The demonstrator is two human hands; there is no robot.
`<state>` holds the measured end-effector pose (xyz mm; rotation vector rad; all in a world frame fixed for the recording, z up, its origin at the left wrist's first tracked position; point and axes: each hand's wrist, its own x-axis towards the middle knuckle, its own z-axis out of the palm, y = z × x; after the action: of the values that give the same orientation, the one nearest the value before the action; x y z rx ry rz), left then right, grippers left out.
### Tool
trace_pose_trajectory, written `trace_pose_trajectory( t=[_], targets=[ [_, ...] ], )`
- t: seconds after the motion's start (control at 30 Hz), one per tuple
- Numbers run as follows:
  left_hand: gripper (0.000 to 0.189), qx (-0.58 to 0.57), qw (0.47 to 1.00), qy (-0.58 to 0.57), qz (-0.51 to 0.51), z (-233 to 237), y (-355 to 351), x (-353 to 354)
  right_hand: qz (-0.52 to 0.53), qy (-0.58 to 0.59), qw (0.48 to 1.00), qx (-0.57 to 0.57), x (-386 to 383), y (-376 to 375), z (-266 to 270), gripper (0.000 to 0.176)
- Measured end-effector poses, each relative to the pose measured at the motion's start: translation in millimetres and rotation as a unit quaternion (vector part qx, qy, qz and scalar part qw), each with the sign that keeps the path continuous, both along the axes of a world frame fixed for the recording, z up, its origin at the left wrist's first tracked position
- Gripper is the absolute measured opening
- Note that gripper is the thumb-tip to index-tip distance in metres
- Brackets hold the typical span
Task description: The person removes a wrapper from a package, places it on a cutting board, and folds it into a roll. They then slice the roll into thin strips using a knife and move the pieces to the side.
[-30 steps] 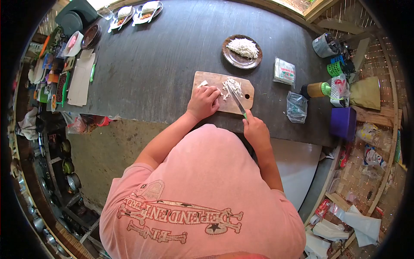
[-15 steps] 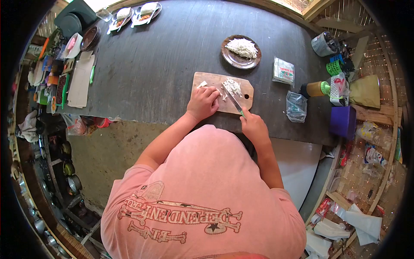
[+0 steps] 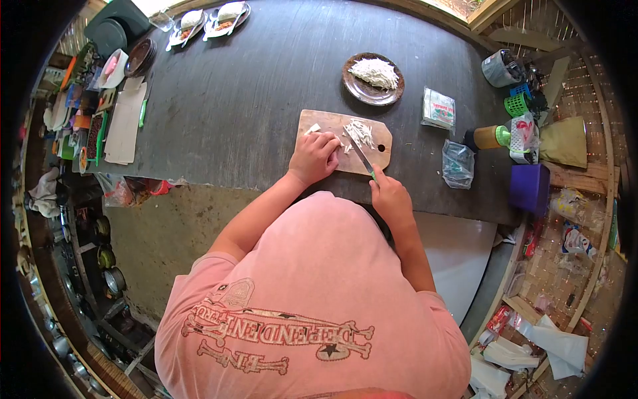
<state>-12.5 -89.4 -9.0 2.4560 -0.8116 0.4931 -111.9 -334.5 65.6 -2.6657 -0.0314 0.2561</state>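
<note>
Here, the right hand (image 3: 391,198) is closed around the green handle of a knife (image 3: 361,153), just below the centre of the frame. The narrow blade runs up and to the left from the fist and lies across the lower right part of a wooden cutting board (image 3: 319,123). The blade's tip is close to a small heap of white shreds (image 3: 359,132) on the board.

Just left of the blade, the left hand (image 3: 314,158) rests on the board with its fingers curled under and the knuckles towards the knife. Whether it pins anything beneath the fingertips cannot be told. A small white piece (image 3: 312,129) lies on the board just above this hand.

The board sits on a dark table (image 3: 252,86), near its lower edge. Above and right of the board stands a brown plate (image 3: 350,86) with a mound of white strips (image 3: 374,72). Further right lie a printed packet (image 3: 438,108) and, below it, a clear plastic bag (image 3: 457,164). A bottle with a green cap (image 3: 490,137) and a purple box (image 3: 529,188) are at the right edge of the table.
</note>
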Motion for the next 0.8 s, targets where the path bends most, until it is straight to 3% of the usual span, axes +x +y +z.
trace_pose_trajectory(
  t=[0.37,0.8],
  targets=[
    [0.031,0.003,1.0,0.005,0.004,-0.2,-0.3,0.0,0.006,-0.017,0.999,0.028,-8.8,-15.7,-8.0,0.044],
    [0.032,0.0,1.0,0.006,0.0,-4.4,-0.4,0.6,-0.01,0.075,0.997,-0.011,-32.7,-3.9,-1.0,0.05]
  ],
)
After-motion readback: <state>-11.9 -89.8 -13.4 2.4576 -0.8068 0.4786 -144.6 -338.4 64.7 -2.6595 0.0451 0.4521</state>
